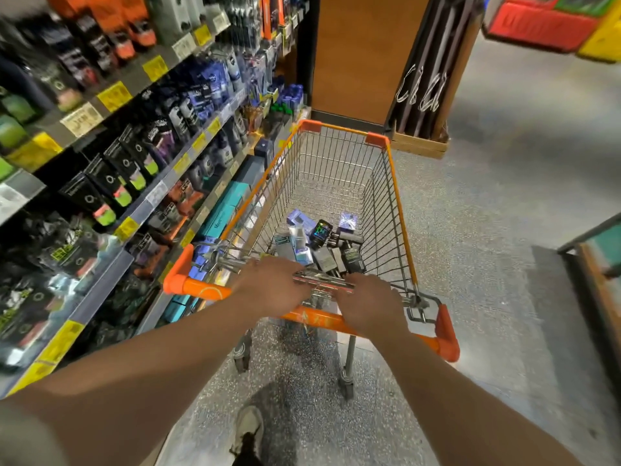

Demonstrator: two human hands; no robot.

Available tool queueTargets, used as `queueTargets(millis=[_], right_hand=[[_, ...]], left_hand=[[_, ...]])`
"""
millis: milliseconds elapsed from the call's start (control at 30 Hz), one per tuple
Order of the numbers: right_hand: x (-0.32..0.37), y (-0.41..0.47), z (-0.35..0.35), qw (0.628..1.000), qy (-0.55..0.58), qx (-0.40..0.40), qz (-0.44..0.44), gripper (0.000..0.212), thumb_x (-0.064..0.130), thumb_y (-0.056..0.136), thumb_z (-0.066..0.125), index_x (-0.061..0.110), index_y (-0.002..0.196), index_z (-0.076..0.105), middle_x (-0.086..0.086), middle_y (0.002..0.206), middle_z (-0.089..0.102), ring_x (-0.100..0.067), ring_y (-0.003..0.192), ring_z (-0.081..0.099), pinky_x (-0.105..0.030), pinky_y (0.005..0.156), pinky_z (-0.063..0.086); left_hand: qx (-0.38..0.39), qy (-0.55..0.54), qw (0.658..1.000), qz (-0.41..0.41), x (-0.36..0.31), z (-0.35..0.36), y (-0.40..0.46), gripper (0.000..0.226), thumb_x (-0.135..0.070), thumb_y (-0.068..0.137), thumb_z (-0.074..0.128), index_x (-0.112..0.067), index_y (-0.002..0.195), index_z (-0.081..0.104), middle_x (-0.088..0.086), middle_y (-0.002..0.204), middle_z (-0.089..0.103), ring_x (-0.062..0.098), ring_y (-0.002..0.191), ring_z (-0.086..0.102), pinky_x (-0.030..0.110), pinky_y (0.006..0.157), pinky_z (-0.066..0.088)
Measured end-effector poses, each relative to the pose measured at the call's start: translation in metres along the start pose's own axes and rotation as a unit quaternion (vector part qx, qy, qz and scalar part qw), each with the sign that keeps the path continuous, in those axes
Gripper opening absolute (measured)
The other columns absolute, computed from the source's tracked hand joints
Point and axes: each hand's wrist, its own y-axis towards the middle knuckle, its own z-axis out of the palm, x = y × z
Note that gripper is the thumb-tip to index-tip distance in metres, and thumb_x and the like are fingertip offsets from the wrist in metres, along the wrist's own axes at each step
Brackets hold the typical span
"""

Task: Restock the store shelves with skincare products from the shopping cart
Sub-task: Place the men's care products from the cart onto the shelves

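Observation:
A wire shopping cart (396,196) with orange trim stands in the aisle in front of me. Its orange handle bar (205,290) runs across its near end. My left hand (272,287) and my right hand (369,304) both grip that bar, side by side. In the near end of the basket lie several skincare products (322,243): blue boxes, dark bottles and grey cartons. The store shelves (111,183) run along the left, packed with dark tubes, blue bottles and teal boxes behind yellow price tags.
A brown pillar (356,55) stands beyond the cart. A wooden crate of dark poles (426,95) sits to its right. A green-framed display (594,260) edges in at right. Speckled grey floor (487,196) stretches right of the cart. My shoe (248,428) shows below.

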Motion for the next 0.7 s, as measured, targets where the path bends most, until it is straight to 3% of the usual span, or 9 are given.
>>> queueTargets(millis=[167,400,533,700], right_hand=[[0.012,0.014,-0.007,1.000,0.013,-0.011,0.016,0.055,0.058,0.087,0.042,0.034,0.131,0.066,0.002,0.125,0.068,-0.023,0.113,0.063,-0.044,0.100,0.051],[0.022,0.026,-0.017,1.000,0.012,0.003,0.025,0.052,0.054,0.096,0.049,0.034,0.142,0.059,0.001,0.140,0.062,-0.024,0.126,0.057,-0.043,0.110,0.044],[0.022,0.028,-0.019,0.999,0.024,-0.003,0.025,0.048,0.054,0.094,0.050,0.033,0.136,0.063,0.003,0.136,0.065,-0.021,0.122,0.059,-0.041,0.105,0.046],[0.015,0.030,-0.019,0.999,0.033,0.006,0.018,0.050,0.054,0.094,0.051,0.033,0.138,0.062,0.002,0.138,0.064,-0.023,0.127,0.057,-0.041,0.108,0.045]], left_hand=[[0.010,0.021,0.999,0.029,0.007,-0.007,0.021,0.068,-0.069,0.080,0.043,-0.037,0.139,0.055,0.000,0.149,0.052,0.025,0.140,0.042,0.056,0.118,0.026],[0.033,0.045,0.998,0.034,0.007,-0.022,0.032,0.074,-0.072,0.087,0.039,-0.035,0.152,0.041,0.001,0.159,0.043,0.027,0.148,0.033,0.058,0.122,0.020],[0.037,0.053,0.997,0.034,0.005,-0.025,0.030,0.080,-0.072,0.090,0.039,-0.034,0.159,0.031,-0.001,0.166,0.032,0.027,0.154,0.023,0.059,0.125,0.014],[0.034,0.044,0.998,0.042,0.004,-0.023,0.032,0.083,-0.076,0.087,0.040,-0.036,0.159,0.029,0.000,0.167,0.031,0.025,0.153,0.024,0.058,0.125,0.014]])
